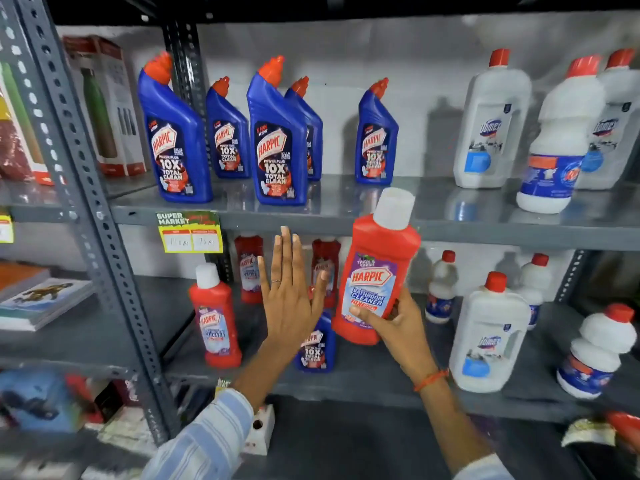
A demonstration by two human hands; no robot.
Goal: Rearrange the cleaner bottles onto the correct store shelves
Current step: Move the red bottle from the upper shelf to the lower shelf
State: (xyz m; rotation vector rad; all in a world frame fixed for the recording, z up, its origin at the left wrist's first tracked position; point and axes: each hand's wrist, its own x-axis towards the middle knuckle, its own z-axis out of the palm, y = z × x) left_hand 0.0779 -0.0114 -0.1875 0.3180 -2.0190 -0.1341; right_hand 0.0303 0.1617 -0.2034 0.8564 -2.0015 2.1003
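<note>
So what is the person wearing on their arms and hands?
Both arms have light blue and white striped sleeves, pushed back from the wrists. The left hand has a thin ring on one of its fingers. The right hand has an orange thread band around the wrist. No gloves or watch.

Two bare forearms and hands are seen rising from the lower edge of the frame. A thin, plain ring (276, 281) is worn on one finger of the left hand (289, 296), near the centre of the frame. The left forearm is covered, at lower centre-left, by a light blue cloth sleeve with pale stripes (204, 441), its cuff ending below the wrist. An orange thread band (430, 379) is tied around the wrist of the right hand (394, 327), at centre-right. A small patch of pale sleeve cloth (483, 471) is visible at the bottom edge, right of centre.
</note>
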